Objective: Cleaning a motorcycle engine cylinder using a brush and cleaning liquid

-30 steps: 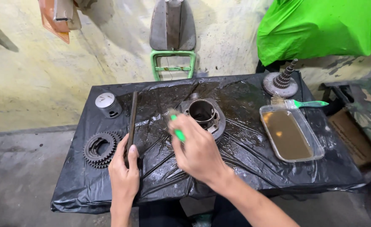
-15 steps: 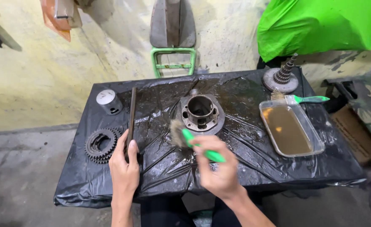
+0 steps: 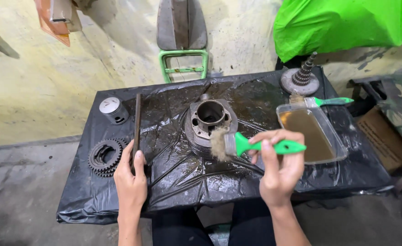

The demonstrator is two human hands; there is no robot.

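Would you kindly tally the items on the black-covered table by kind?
Green-handled brushes: 2 (held brush, second brush)
Engine cylinder: 1
Piston: 1
Toothed gear ring: 1
Geared shaft: 1
Tray: 1
Flat bar: 1
Total: 8

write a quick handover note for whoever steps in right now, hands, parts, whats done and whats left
Left hand: fingers on the near end of a long dark bar lying flat on the black sheet.
Right hand: holding a green-handled brush, bristles at the front edge of the engine cylinder.
Other parts: piston at back left, gear ring beside the left hand, tray of brown liquid to the right with a second brush behind it, gear shaft at back right.
Done: cylinder looks wet.
Left: hard to judge; the other parts look untouched.
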